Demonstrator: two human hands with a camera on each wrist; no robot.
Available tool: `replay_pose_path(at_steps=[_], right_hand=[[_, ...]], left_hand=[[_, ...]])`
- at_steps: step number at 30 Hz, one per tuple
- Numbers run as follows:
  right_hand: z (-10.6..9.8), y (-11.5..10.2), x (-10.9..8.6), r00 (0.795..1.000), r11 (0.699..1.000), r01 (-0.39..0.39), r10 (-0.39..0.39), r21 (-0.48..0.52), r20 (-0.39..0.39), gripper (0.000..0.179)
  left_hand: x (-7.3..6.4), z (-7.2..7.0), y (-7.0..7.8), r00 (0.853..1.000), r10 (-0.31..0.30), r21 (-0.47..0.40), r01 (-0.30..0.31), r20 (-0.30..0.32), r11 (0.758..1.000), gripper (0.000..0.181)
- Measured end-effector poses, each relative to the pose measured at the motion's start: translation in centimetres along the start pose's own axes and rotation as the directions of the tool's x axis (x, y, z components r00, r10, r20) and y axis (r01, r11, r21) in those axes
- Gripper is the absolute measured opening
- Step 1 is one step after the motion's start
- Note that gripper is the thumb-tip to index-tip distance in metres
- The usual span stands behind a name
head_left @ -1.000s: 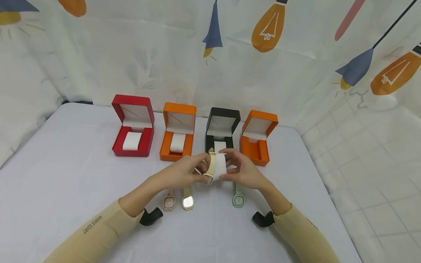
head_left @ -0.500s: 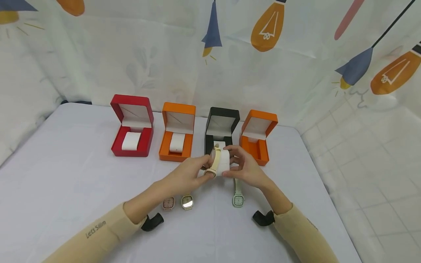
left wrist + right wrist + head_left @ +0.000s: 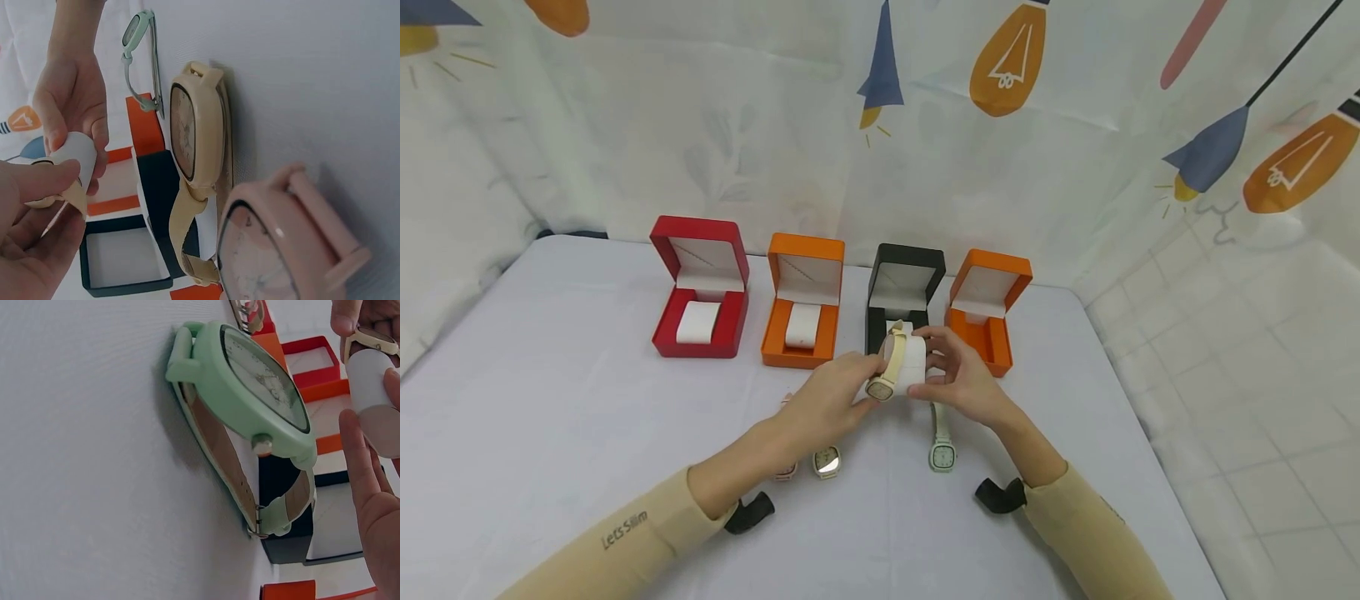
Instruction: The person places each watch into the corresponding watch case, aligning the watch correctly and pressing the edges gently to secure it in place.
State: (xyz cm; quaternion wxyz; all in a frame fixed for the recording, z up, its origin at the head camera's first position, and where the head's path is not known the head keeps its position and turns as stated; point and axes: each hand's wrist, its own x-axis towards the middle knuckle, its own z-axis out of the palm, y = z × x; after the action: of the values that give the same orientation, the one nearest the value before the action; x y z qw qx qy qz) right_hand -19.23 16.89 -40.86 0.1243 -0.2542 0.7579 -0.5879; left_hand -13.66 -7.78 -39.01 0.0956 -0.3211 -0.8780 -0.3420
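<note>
Left grip (image 3: 838, 393) is pinching cream strap watch (image 3: 892, 365), right grip (image 3: 961, 372) holding white rounded cushion (image 3: 913, 363).
Uneven pull could be slipping watch off between grips.

Held watch (image 3: 895, 358): dial (image 3: 880, 389) unreadable. Pink watch (image 3: 284, 244): cut off, left wrist view.

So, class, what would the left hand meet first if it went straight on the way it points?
Past the cream watch that the left hand pinches, probably the white cushion, held by the right hand, though depth is unclear in the head view.
</note>
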Motion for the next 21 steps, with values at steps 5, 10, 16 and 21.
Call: replay_pose_path(at_steps=[5,10,16,21], right_hand=[[0.05,0.04,0.03,1.000,1.000,0.005,-0.005,0.019,0.012,0.070],[0.20,-0.04,-0.06,1.000,1.000,0.009,-0.010,0.028,0.027,0.070],[0.43,-0.15,-0.01,1.000,0.999,0.013,-0.014,0.041,0.025,0.070],[0.65,-0.42,0.06,1.000,0.999,0.011,-0.012,0.053,0.018,0.070]], left_hand=[[-0.08,-0.18,-0.05,0.999,0.034,0.007,-0.034,-0.011,0.999,0.041],[-0.02,-0.36,-0.20,0.997,0.075,-0.039,-0.075,0.002,0.996,0.041],[0.11,-0.50,-0.16,0.994,0.106,-0.037,-0.106,-0.017,0.994,0.042],[0.14,-0.36,-0.21,0.991,0.117,-0.028,-0.119,-0.068,0.992,0.042]])
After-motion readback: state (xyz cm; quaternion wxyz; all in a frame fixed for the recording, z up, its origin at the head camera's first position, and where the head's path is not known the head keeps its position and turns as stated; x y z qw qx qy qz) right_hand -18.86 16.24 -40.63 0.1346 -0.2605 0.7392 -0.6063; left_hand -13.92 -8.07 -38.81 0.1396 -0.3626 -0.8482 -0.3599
